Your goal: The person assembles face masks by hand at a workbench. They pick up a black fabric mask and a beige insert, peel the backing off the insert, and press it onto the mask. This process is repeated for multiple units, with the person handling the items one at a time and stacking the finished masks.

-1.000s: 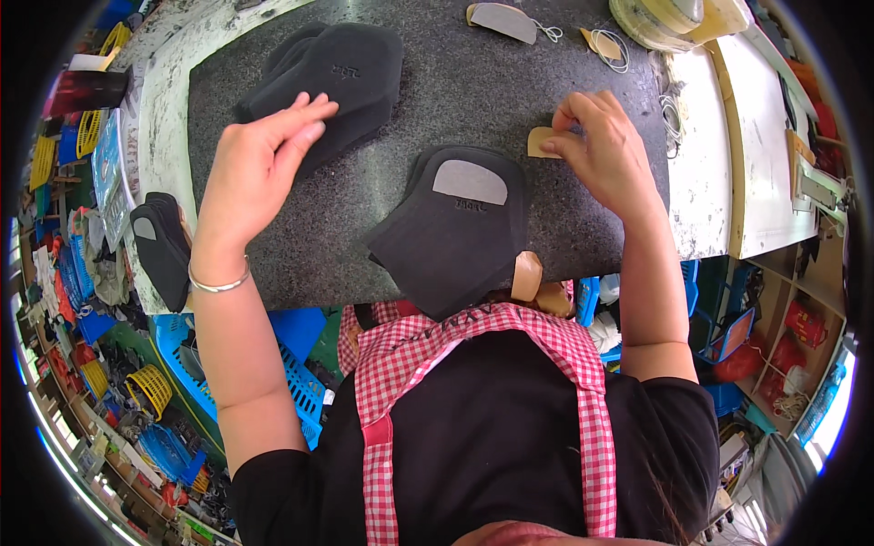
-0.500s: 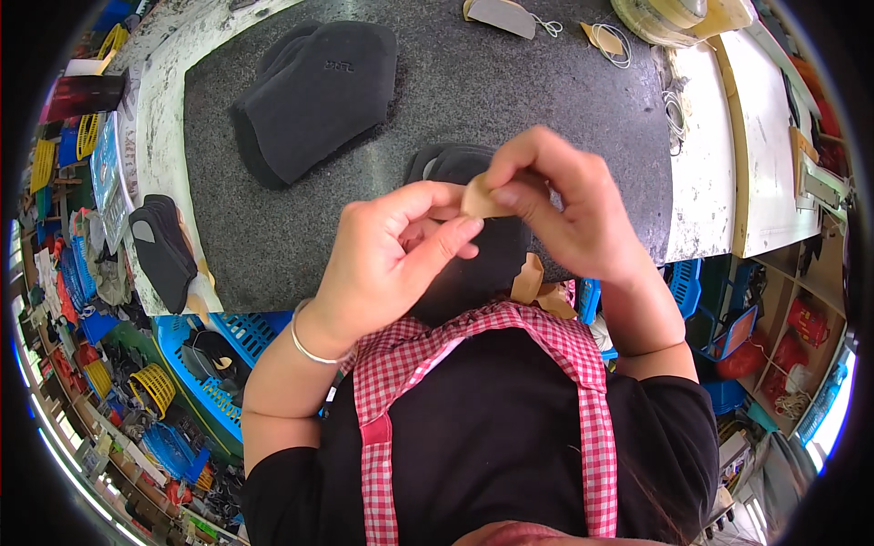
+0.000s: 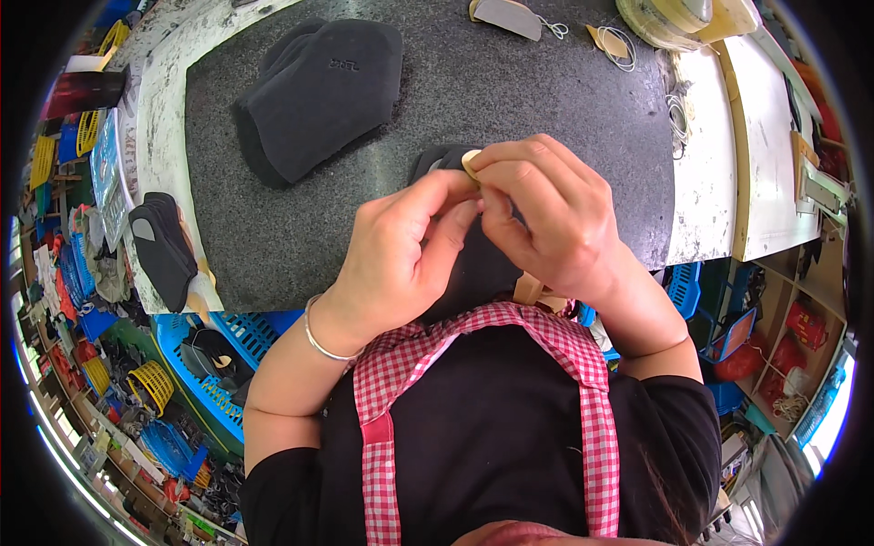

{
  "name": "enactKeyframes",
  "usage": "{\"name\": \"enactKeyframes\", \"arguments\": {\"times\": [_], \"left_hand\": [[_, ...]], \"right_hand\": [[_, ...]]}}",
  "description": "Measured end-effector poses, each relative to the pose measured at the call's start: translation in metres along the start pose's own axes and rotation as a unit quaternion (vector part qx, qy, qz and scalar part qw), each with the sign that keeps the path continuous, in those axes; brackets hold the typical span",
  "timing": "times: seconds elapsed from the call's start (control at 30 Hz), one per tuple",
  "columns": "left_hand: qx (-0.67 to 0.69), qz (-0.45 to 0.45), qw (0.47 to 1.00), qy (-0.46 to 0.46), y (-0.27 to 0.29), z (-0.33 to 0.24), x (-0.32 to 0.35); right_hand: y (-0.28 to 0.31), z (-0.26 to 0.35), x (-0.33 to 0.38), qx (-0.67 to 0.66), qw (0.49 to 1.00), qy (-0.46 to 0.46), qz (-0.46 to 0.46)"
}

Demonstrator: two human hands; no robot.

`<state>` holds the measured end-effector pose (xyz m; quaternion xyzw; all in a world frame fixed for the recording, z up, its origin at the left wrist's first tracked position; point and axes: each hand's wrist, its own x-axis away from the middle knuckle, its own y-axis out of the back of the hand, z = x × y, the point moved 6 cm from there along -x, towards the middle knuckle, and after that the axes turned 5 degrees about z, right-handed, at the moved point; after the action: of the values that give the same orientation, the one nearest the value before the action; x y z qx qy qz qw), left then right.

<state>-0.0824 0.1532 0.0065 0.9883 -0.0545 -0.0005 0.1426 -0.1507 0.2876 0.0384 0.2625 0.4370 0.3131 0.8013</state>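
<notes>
A small tan piece (image 3: 471, 162), thin and curled, is pinched between the fingers of both hands, in front of my chest. My left hand (image 3: 396, 250) has thumb and forefinger drawn together at its lower side. My right hand (image 3: 553, 214) grips it from the right, fingers bent, and covers most of it. Directly beneath the hands lies a stack of dark grey, sole-shaped pieces (image 3: 487, 273), partly hidden. More tan scraps (image 3: 531, 291) lie at the table edge by my apron.
Larger dark pieces (image 3: 319, 100) are piled on the black mat (image 3: 273, 246). Another stack of dark pieces (image 3: 162, 246) sits at the left edge. A grey flat piece (image 3: 508, 18), a coil of thin cord (image 3: 614, 47) and a yellowish tub (image 3: 678, 23) stand far off. Blue basket (image 3: 205, 364) below left.
The tan piece has gone from lying broad between my fingertips to being mostly covered. My right hand has turned and its fingers have closed in; both hands have come closer together.
</notes>
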Motion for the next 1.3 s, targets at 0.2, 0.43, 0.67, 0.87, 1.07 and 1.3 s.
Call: {"name": "enactKeyframes", "arguments": {"times": [0.2, 0.43, 0.67, 0.87, 1.07, 1.3], "left_hand": [[0.280, -0.038, 0.958, 0.053, 0.000, 0.003, 0.002], [-0.372, -0.221, 0.870, -0.238, 0.042, -0.045, 0.021], [-0.377, -0.108, 0.855, -0.338, -0.015, -0.032, 0.022], [-0.379, -0.116, 0.847, -0.355, -0.016, -0.027, 0.028], [-0.369, -0.079, 0.879, -0.291, -0.016, -0.022, 0.022], [-0.409, -0.044, 0.884, -0.223, -0.023, 0.008, 0.028]], "right_hand": [[0.008, -0.018, 0.013, -0.356, 0.901, -0.246, -0.034], [0.034, -0.039, 0.040, -0.301, 0.857, -0.285, 0.307], [0.006, -0.029, 0.040, -0.353, 0.833, -0.425, 0.045], [0.005, -0.020, 0.043, -0.343, 0.855, -0.385, 0.057], [0.008, -0.036, 0.040, -0.313, 0.862, -0.397, 0.043], [-0.006, -0.061, 0.040, -0.250, 0.900, -0.324, 0.152]]}}
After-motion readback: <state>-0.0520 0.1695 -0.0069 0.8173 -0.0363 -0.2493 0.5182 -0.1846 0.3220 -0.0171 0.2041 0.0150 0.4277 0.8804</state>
